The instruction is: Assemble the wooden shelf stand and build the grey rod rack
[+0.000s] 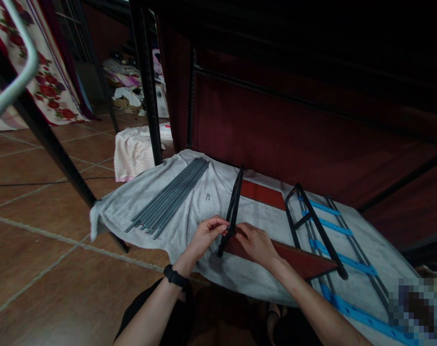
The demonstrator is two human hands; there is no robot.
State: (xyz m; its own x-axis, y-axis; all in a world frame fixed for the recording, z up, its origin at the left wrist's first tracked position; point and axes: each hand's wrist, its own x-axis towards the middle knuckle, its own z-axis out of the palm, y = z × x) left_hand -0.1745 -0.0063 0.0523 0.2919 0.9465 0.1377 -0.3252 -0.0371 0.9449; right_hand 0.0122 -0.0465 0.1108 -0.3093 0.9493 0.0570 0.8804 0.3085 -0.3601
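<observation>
Both hands meet at the lower part of a narrow black metal frame, which stands upright on the cloth. My left hand pinches at the frame's left side; what lies between its fingertips is too small to make out. From the right, my right hand has its fingers closed on the same bar. Two reddish-brown panels, a far one and a near one, run between this frame and a second black frame. Left of the hands lie a few small screws and a bundle of grey rods.
A pale grey cloth covers the low bed-like surface. Dark rails with blue plastic strips lie at the right. A black post rises at the back left, and a dark red curtain hangs behind. Tiled floor lies left.
</observation>
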